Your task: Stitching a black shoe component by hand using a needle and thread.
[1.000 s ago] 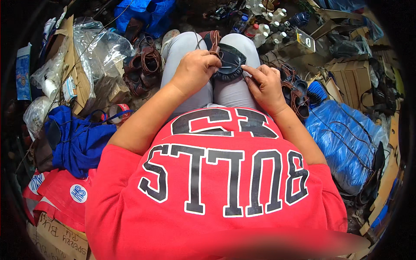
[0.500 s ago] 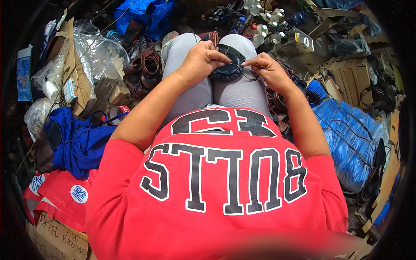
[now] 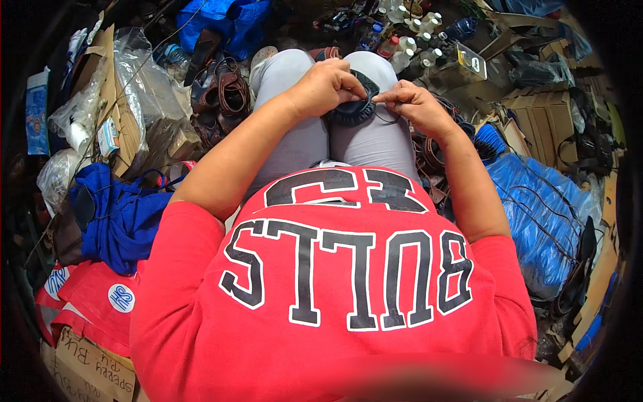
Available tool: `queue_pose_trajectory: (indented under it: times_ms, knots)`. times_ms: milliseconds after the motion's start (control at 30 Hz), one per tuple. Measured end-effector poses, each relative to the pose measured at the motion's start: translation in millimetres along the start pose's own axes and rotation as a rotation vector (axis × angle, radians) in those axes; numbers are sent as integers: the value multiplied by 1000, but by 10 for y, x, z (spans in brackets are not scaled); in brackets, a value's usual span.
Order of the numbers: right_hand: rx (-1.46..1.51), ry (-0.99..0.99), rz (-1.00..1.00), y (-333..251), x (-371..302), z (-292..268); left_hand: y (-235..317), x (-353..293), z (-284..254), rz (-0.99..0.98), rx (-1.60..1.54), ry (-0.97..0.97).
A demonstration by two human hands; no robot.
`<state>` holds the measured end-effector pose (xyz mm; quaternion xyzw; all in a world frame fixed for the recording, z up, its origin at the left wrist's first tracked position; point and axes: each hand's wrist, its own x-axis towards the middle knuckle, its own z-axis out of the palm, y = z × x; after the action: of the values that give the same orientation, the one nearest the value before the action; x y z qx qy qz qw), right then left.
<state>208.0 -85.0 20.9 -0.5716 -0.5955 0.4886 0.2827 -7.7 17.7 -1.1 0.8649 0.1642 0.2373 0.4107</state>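
A dark, open shoe point(image 3: 351, 114) with a gathered, ridged edge rests across my thighs, upper part toward the knees. My left hand point(image 3: 323, 88) is closed over its left side, thumb and fingertips pinched at the opening; what they hold is too small to make out. To the right, my right hand point(image 3: 416, 107) pinches a thin dark thread point(image 3: 386, 122) by the shoe's rim, and the thread loops down over my thigh. The fingertips of both hands are a short way apart. My left hand hides part of the shoe.
Brown leather shoes point(image 3: 231, 94) lie left of my knees. Several capped bottles point(image 3: 405, 47) stand beyond the right knee. Blue plastic-wrapped goods point(image 3: 532, 218) and a cardboard box point(image 3: 541, 117) sit at the right. Blue cloth point(image 3: 124, 214) and clear plastic point(image 3: 144, 87) crowd the left.
My left hand has shifted slightly to the right and down, closer to my right fingertips, and covers more of the shoe. My right hand stays nearly in place.
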Motion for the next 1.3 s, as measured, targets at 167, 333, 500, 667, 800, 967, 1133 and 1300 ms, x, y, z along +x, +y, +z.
queue_pose_trajectory:
  times_ms: [167, 333, 500, 667, 800, 967, 1133, 1300]
  knots:
    - [-104, 61, 3, -4, -52, 49, 75, -91, -41, -42, 85, -13]
    - [361, 100, 107, 23, -64, 141, 39, -138, 83, -517, -437, 6]
    - [274, 151, 113, -19, 9, 157, 37, -8, 200, -481, -474, 3]
    - [127, 83, 32, -74, 52, 93, 115, 89, 109, -435, -195, -71]
    - [292, 107, 40, 38, -16, -31, 124, -15, -80, -168, 58, 39]
    - [188, 167, -71, 175, -81, -14, 146, -81, -107, -388, -53, -92]
    - [117, 100, 92, 39, -302, -81, 231, 36, -60, -392, -45, -180]
    - [-176, 360, -105, 45, -277, -448, 277, 117, -66, -186, 94, -229]
